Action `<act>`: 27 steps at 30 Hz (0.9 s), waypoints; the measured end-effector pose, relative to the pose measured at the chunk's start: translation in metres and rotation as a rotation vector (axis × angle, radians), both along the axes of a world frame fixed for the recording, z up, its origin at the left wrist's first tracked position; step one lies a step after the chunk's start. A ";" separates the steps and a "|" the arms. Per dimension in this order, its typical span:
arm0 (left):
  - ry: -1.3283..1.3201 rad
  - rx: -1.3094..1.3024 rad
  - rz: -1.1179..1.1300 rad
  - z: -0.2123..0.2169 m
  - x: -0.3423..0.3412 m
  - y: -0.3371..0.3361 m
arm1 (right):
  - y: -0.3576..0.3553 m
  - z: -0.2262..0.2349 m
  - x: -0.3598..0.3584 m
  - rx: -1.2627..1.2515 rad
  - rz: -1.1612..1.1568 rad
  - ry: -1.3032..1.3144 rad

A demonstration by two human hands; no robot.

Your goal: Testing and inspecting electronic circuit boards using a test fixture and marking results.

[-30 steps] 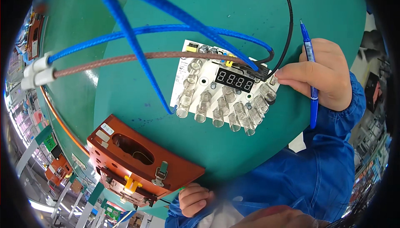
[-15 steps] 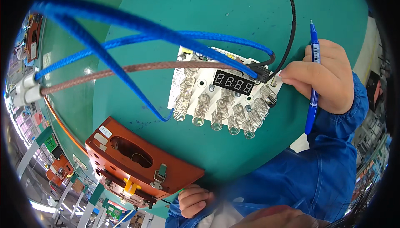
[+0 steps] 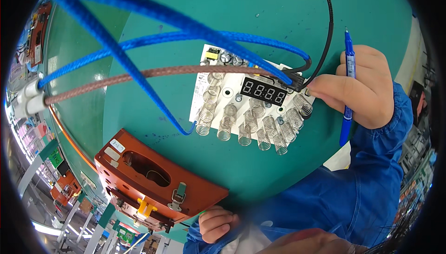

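Observation:
A white circuit board (image 3: 234, 114) lies in the middle, with a dark four-digit display (image 3: 263, 91) and several upright coil springs (image 3: 226, 121). At its right corner, my right hand (image 3: 367, 87) has thumb and index finger pinched on the edge, beside a black plug (image 3: 293, 83). A blue pen (image 3: 348, 87) is tucked among the same hand's fingers, tip pointing away. Blue braided wires (image 3: 134, 73) and a brown braided wire (image 3: 153, 73) cross over the board. My left hand (image 3: 216, 224) is curled closed beside a red-brown case (image 3: 153, 175); its grip is hidden.
White connector sleeves (image 3: 30, 100) join the wires at the left. A black cable (image 3: 331, 26) runs up from the plug. The case carries a metal latch (image 3: 177, 197) and a yellow clamp (image 3: 146, 207). The green mat (image 3: 260, 3) covers the table.
The board has shifted slightly to the right, and the display and springs with it. The wires over it have moved a little. My left hand keeps its place by the case.

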State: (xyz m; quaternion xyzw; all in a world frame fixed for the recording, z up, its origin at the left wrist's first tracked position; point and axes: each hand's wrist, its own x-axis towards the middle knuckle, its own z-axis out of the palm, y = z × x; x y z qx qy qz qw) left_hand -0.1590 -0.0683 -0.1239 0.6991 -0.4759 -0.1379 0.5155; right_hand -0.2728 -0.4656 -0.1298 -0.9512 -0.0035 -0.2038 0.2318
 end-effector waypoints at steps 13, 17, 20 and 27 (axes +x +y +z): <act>0.003 -0.004 0.055 -0.001 -0.004 -0.001 | -0.002 -0.002 -0.002 0.028 0.009 -0.009; -0.010 -0.006 0.075 -0.002 -0.005 -0.002 | -0.003 -0.005 -0.002 0.061 0.011 -0.055; 0.008 -0.023 0.062 -0.003 -0.003 -0.002 | -0.002 -0.001 -0.001 0.040 0.016 -0.037; 0.009 -0.011 0.044 -0.002 -0.001 -0.002 | 0.004 0.005 0.002 0.001 -0.063 0.029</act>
